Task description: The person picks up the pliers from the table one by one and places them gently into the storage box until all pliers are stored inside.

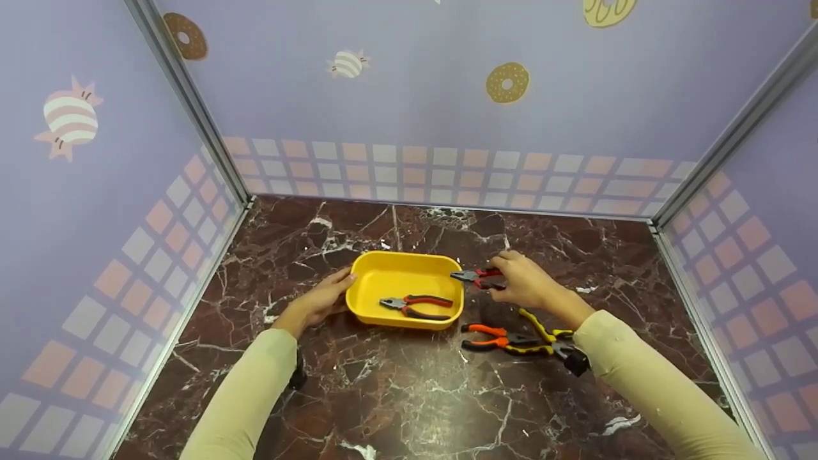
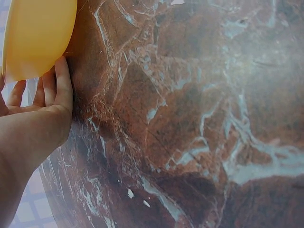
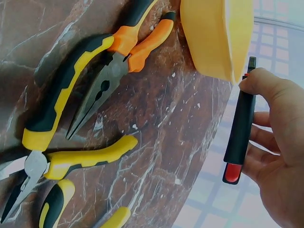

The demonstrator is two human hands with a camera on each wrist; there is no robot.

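Note:
My left hand (image 1: pixel 324 297) grips the left side of a yellow plastic basin (image 1: pixel 377 257), its fingers against the outer wall and its thumb at the rim. Inside the basin lies one pair of red-and-black pliers (image 1: pixel 409 303), jaws pointing left. My right hand (image 1: pixel 525 280) holds a second pair of red-and-black pliers (image 1: pixel 476 276) by the handles. The jaws of this pair reach over the basin's right rim. In the right wrist view, thumb and fingers pinch these pliers (image 3: pixel 240 123) edge-on beside the basin (image 3: pixel 209 38).
Right of the basin, orange-and-black long-nose pliers (image 1: pixel 489 337) lie among yellow-and-black pliers (image 1: pixel 543 329), with another yellow handle (image 3: pixel 116 218) nearby. All rest on a dark red marbled tabletop (image 1: pixel 422 402). Patterned purple panels (image 1: pixel 415 108) enclose it at the back and both sides.

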